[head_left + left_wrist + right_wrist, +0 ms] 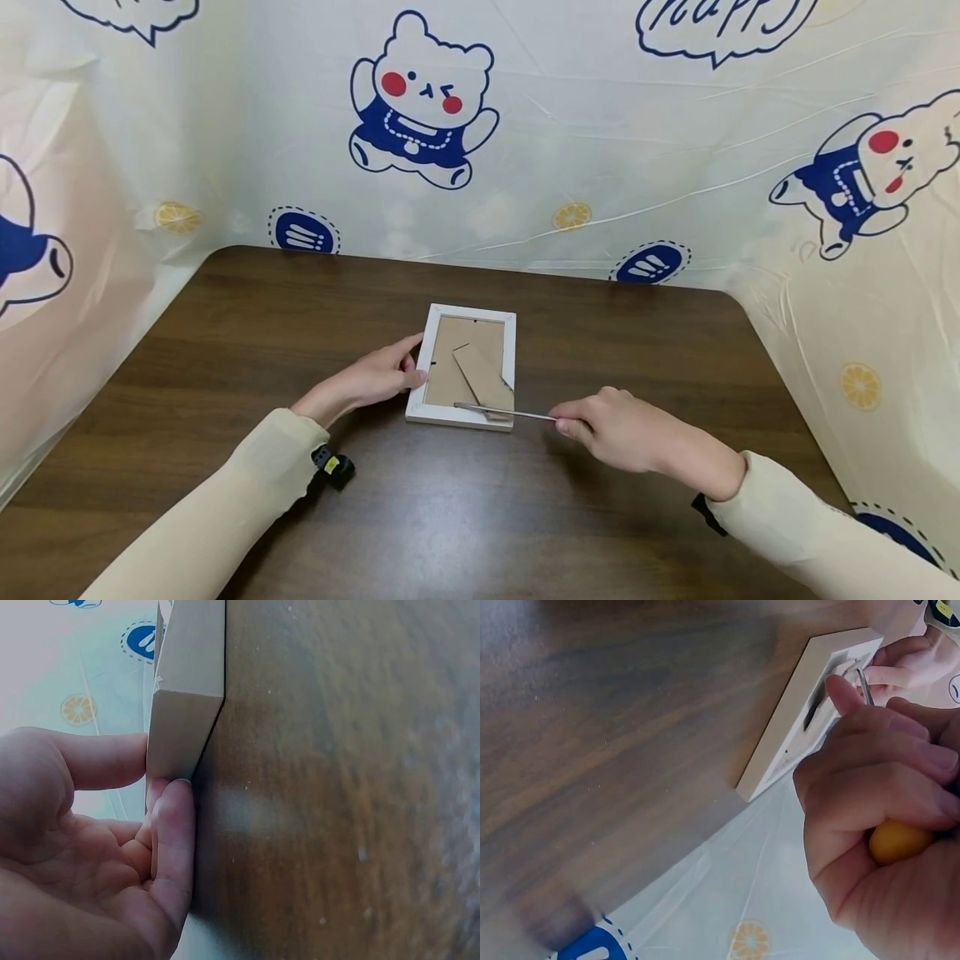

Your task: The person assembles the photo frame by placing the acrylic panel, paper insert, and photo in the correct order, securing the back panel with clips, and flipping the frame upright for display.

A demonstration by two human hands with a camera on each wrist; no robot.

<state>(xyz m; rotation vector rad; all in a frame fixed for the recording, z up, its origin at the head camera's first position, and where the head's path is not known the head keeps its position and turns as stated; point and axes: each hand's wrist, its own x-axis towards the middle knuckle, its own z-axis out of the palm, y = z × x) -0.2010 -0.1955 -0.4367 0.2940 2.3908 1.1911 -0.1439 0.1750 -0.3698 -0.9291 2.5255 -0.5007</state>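
A white-bordered picture frame [450, 417] lies face down, showing its brown backing board [448, 379] and a slanted stand leg [486, 375]. At its left edge my left hand [367, 379] grips the frame, thumb on the border and fingers against the side. From the right, my right hand [626, 429] is curled round a screwdriver [532, 414]. The screwdriver's orange-yellow handle end [900, 841] shows inside the fist in the right wrist view; the rest of the handle is hidden. Its thin metal shaft crosses the lower end of the stand leg, the tip over the backing board's lower edge.
The frame lies on a dark brown wooden table [300, 308]. A pale printed sheet [562, 108] with bears and orange slices stands behind the table and along both sides. A small black device [333, 467] is strapped at the left wrist.
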